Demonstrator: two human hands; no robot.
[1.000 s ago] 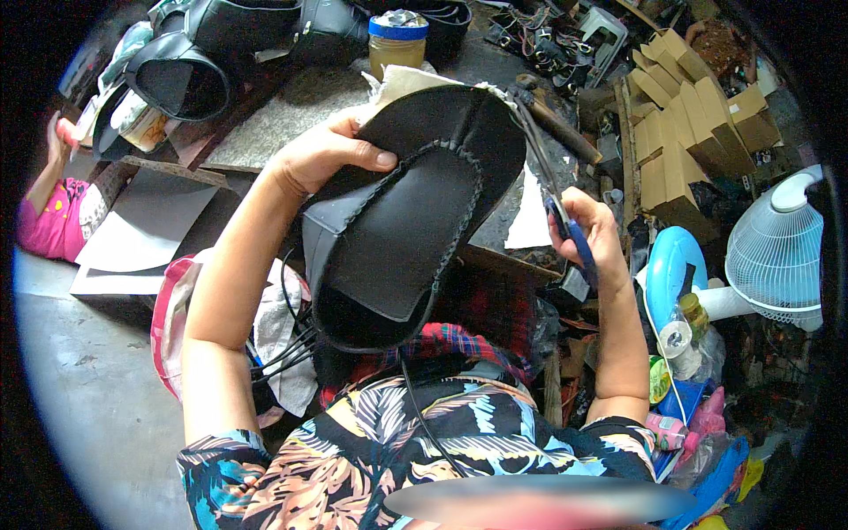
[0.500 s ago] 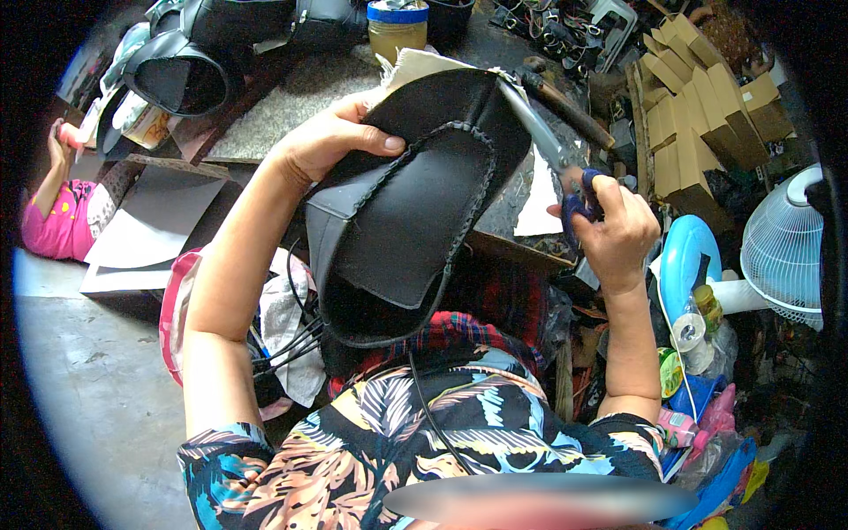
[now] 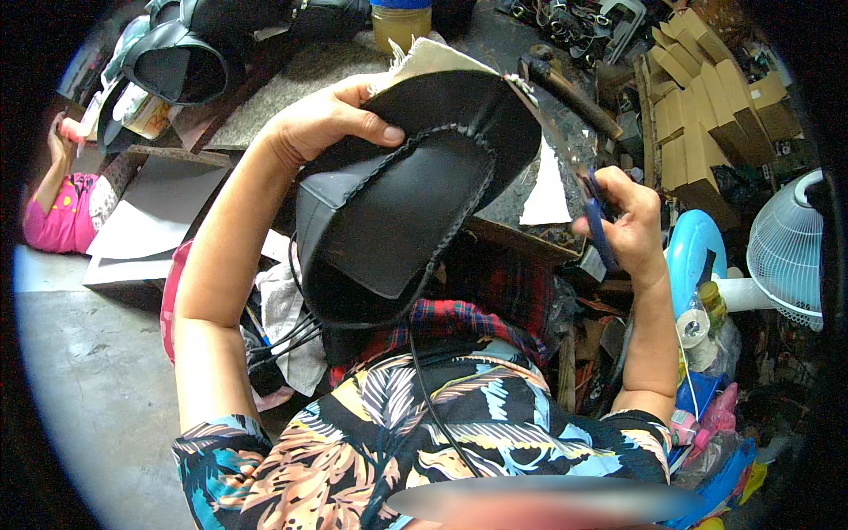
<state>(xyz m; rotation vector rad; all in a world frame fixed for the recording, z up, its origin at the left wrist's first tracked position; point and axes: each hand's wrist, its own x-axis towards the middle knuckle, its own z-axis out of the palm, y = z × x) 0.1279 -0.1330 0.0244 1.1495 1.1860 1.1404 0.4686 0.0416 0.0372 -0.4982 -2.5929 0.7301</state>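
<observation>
A black leather shoe upper (image 3: 402, 216) with a braided seam is held up before my chest, its hollow end toward me. Frayed whitish lining fabric (image 3: 442, 60) sticks out past its far edge. My left hand (image 3: 340, 119) grips the far left side, thumb on the black face and the other fingers hidden behind. In my right hand (image 3: 632, 221) is a pair of scissors (image 3: 597, 225) with dark blue handles, fingers in the loops. Their blades run along the upper's far right edge, near a small whitish tuft; how far they are parted is hard to see.
Beyond the upper is a workbench with a blue-lidded jar (image 3: 402, 28), a hammer (image 3: 574, 97) and a white scrap (image 3: 546, 190). More black uppers (image 3: 181, 71) lie far left. Cardboard boxes (image 3: 698, 115) and a fan (image 3: 786, 252) stand right. Another person's pink clothing (image 3: 64, 212) shows left.
The upper has tilted and risen slightly, with my left hand on the same spot. My right hand and the scissors have shifted a little right and toward me, and the handles have turned.
</observation>
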